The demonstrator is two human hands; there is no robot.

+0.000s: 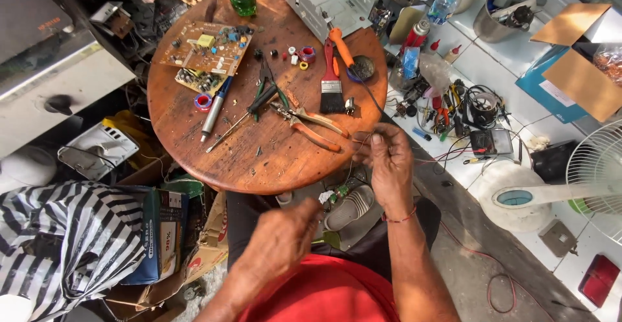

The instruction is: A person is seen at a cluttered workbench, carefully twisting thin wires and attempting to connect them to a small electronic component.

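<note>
— Where was the wire when you looked?

— At the near edge of the round wooden table [194, 134], on its right side. The right hand [387, 160] pinched a thin wire [360, 142] between thumb and fingertips, just off the rim, and the strand ran down toward a small green part [338, 194] hanging below the table's edge.

— And the other hand?

— The left hand [283, 236] sat nearer to me than the table, over the lap, fingers curled inward. I saw only its back, so I couldn't tell whether it gripped anything.

— How did you judge the wire would handle?

— Light and limp, I reckoned, with almost no stiffness; it would sag wherever it wasn't held. Thin enough to slip from a loose pinch and to kink or snap if yanked. I'd have taken it close to the free end, fingertip to fingertip, and steadied the green part separately.

— Anything close by on the table?

— Orange-handled pliers [310, 127] lay just inside the rim nearest that hand, with a paintbrush [332, 85] farther in and a circuit board [206, 46] at the far left.
</note>
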